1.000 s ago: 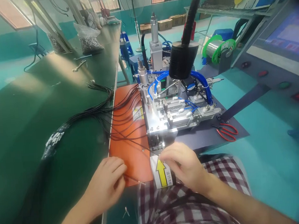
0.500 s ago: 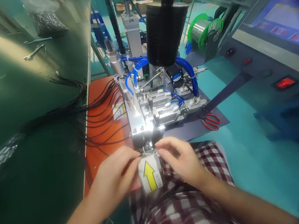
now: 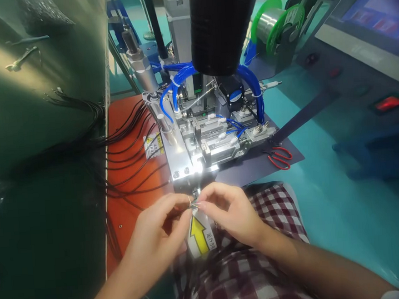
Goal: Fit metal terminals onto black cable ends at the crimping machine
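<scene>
My left hand (image 3: 157, 234) and my right hand (image 3: 229, 211) meet fingertip to fingertip just in front of the small metal machine (image 3: 199, 145). Both pinch the thin bare end of a wire (image 3: 192, 205) between thumb and forefinger. Below the fingers is a white label with a yellow arrow (image 3: 200, 235). The wire's black length is mostly hidden under my left hand. Several black wires (image 3: 128, 159) fan out over the orange mat (image 3: 128, 204) to the left of the machine.
A dark green bench (image 3: 32, 156) runs along the left with a wrench (image 3: 20, 59) far back. Red-handled scissors (image 3: 278, 157) lie right of the machine. A black cylinder (image 3: 221, 25) hangs above it, with blue hoses. A green wire spool (image 3: 276, 23) and a control panel (image 3: 367, 65) are on the right.
My left hand came right from the bench edge to the machine's front and met my right hand. Both now pinch the wire end. The view has moved closer to the machine.
</scene>
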Tool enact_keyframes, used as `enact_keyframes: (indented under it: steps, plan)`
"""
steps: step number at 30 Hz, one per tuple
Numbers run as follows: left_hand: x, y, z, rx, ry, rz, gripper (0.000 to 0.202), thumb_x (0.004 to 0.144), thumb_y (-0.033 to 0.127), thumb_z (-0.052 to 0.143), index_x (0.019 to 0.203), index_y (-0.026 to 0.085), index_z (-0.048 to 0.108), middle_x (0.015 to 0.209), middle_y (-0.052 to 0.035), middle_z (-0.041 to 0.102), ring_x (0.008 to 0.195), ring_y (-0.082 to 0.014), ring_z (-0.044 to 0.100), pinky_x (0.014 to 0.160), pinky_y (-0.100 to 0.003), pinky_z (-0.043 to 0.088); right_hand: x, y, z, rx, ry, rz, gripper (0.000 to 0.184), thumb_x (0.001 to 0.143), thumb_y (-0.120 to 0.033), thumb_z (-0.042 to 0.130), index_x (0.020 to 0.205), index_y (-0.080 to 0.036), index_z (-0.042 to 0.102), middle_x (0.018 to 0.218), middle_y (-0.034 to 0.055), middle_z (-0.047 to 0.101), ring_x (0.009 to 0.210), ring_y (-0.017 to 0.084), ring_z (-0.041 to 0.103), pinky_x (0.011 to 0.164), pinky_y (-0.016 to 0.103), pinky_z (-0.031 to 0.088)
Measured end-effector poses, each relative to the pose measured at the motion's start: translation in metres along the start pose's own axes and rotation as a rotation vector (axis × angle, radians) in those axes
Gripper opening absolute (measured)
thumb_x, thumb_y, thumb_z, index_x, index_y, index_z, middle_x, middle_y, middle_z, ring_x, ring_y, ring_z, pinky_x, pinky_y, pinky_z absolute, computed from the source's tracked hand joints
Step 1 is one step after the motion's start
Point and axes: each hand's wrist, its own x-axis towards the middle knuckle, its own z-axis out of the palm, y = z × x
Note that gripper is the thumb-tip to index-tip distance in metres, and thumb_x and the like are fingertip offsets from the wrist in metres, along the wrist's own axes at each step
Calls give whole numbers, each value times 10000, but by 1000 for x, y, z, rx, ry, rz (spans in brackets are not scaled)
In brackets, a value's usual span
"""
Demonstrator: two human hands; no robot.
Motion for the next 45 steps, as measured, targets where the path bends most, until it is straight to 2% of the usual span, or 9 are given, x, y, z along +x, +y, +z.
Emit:
enact_keyframes:
  steps: [2, 5, 11, 19, 24, 29, 32, 36, 45]
  plan:
    - [5, 4, 1, -137, -38, -78, 166, 900, 349, 605, 964, 215, 679, 807, -2, 691, 729, -141, 679, 648, -200, 552, 0, 0, 0, 14, -7, -7, 74, 803, -229, 657, 754, -174, 665, 744, 9, 667, 697, 149, 569, 676, 294, 449]
    - [9, 6, 1, -261, -4, -122, 179, 862, 342, 655, 973, 210, 705, 739, 8, 689, 657, -134, 655, 611, -200, 546, 2, -2, -2, 59, -6, 8, 89, 801, -237, 670, 737, -177, 660, 732, -1, 657, 683, 140, 548, 674, 289, 439]
    - [5, 1, -1, -336, 81, -274, 269, 812, 445, 719, 900, 190, 708, 588, 4, 662, 568, -138, 631, 594, -214, 540, 5, -3, -3, 71, -16, 42, 80, 791, -235, 685, 739, -176, 671, 743, -5, 630, 686, 137, 531, 655, 285, 417]
    - [-5, 4, 10, -503, 190, -540, 426, 723, 575, 766, 891, 207, 634, 550, 18, 607, 459, -162, 585, 406, -240, 484, -6, 1, 20, -114, 145, -77, 152, 788, -147, 637, 644, -185, 605, 687, -35, 532, 645, 114, 489, 629, 266, 403]
    - [-7, -2, 9, -569, 128, -565, 443, 736, 582, 760, 959, 222, 632, 562, 36, 589, 456, -156, 582, 443, -273, 518, -8, 0, 24, -250, 152, -125, 183, 796, -113, 628, 635, -190, 582, 691, -37, 561, 650, 113, 516, 651, 270, 404]
    - [-6, 0, 6, -530, 108, -590, 443, 720, 582, 774, 922, 206, 657, 544, 32, 587, 483, -133, 583, 460, -207, 489, -5, 1, 20, -364, 132, -168, 168, 814, -140, 652, 662, -190, 601, 683, -41, 569, 645, 111, 525, 656, 280, 391]
    - [-6, 3, 5, -496, 126, -589, 443, 717, 587, 772, 897, 197, 662, 522, 31, 584, 477, -121, 573, 452, -183, 468, -4, 1, 12, -445, 105, -219, 75, 815, -171, 693, 751, -193, 661, 734, -30, 615, 677, 120, 555, 678, 292, 402]
    - [-6, 6, 6, -484, 131, -566, 436, 725, 587, 763, 891, 197, 660, 509, 33, 577, 470, -118, 563, 442, -178, 450, -3, -2, 2, -396, 95, -263, 73, 790, -211, 745, 844, -189, 702, 791, -2, 637, 692, 133, 551, 687, 297, 442]
    - [-2, 5, 8, -465, 120, -565, 458, 700, 600, 768, 884, 195, 655, 510, 35, 575, 468, -123, 571, 435, -185, 451, -2, 0, 5, -228, 85, -126, 39, 798, -172, 703, 763, -186, 694, 743, -7, 604, 678, 127, 548, 646, 268, 454]
